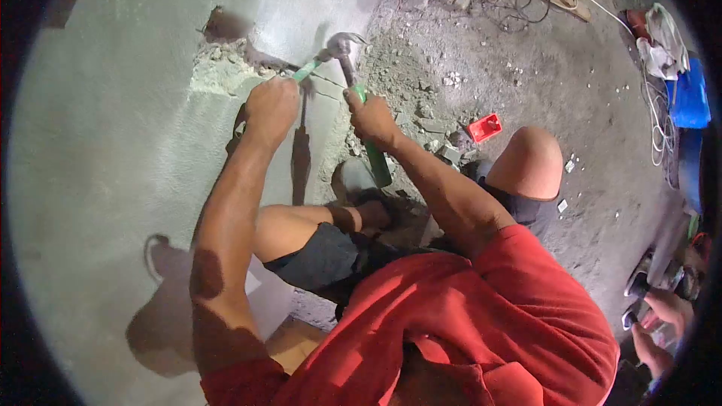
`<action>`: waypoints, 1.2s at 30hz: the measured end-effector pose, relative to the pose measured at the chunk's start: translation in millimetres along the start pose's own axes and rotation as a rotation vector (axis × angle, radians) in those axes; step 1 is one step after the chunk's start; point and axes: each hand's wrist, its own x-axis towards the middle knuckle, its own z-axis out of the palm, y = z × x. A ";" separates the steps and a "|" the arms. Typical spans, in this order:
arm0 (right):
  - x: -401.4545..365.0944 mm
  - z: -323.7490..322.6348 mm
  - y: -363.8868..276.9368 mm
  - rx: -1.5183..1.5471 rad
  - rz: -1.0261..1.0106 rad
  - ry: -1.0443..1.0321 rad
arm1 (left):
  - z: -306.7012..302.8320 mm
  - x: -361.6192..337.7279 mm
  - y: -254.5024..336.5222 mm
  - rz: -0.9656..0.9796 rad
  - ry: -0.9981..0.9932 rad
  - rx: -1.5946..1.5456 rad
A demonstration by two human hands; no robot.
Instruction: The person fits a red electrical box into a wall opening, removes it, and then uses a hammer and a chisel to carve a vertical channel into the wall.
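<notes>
My left hand (272, 109) is closed round a green-handled chisel (307, 70), which points up and right along the grey plastered wall (120, 105). Closed on the green and black handle of a claw hammer (347, 53), my right hand (371, 118) is just right of the chisel. The hammer's metal head is at the chisel's far end; whether they touch I cannot tell. Above my left hand the wall has a broken, crumbly patch (222, 68) with a dark hole (226, 24) and a crack running right from it.
Rubble (406, 68) lies along the wall's foot. A red plastic box (484, 128) sits on the floor near my knee. Cables and a bag (665, 41) are at the right, beside a blue object (688, 94). Another person's legs (665, 308) show at lower right.
</notes>
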 end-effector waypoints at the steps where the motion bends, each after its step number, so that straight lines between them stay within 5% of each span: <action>1: 4.0 -7.9 -4.9 0.008 -0.008 0.011 | 1.5 2.2 -1.2 0.004 -0.008 0.010; 4: 6.5 -34.2 -34.4 -0.144 -0.220 0.190 | 7.1 0.6 -1.8 0.002 -0.019 0.035; 7: -23.6 -68.5 -113.6 0.010 -0.455 0.272 | 9.1 -1.7 -4.4 -0.001 -0.022 0.026; 10: -17.3 -44.1 -106.5 0.281 -0.519 0.393 | 9.1 -5.2 -7.1 0.004 -0.023 0.022; 12: 13.1 -7.1 -22.9 -0.117 -0.468 0.451 | 12.3 -12.2 -7.8 0.020 -0.025 0.057; 13: 30.3 4.2 17.3 -0.424 -0.315 0.256 | 14.7 -14.5 -7.0 0.024 -0.005 0.058; 15: 6.5 -9.4 6.8 -0.066 0.043 -0.016 | 25.1 -13.0 -5.0 -0.019 -0.014 0.057; 18: 3.7 -33.4 11.8 -0.147 -0.064 0.097 | 51.9 -41.0 17.0 -0.064 0.034 0.117; 20: -2.0 -45.9 7.9 -0.087 -0.117 0.174 | 79.7 -71.7 41.0 -0.083 -0.259 -0.082; 23: -19.2 -68.6 -10.8 0.011 -0.026 0.114 | 84.3 -107.2 104.3 -0.128 -0.045 -0.257; 25: -23.6 -76.4 -5.5 -0.010 -0.044 0.115 | 58.7 -110.5 118.8 -0.409 -0.102 -0.499; 32: -51.7 -59.9 -24.7 -0.073 -0.149 0.045 | 82.3 -72.2 96.5 -0.730 0.021 -0.646; 36: -68.4 -56.6 -37.9 -0.086 -0.151 -0.041 | 103.9 -71.0 86.7 -0.740 0.163 -0.826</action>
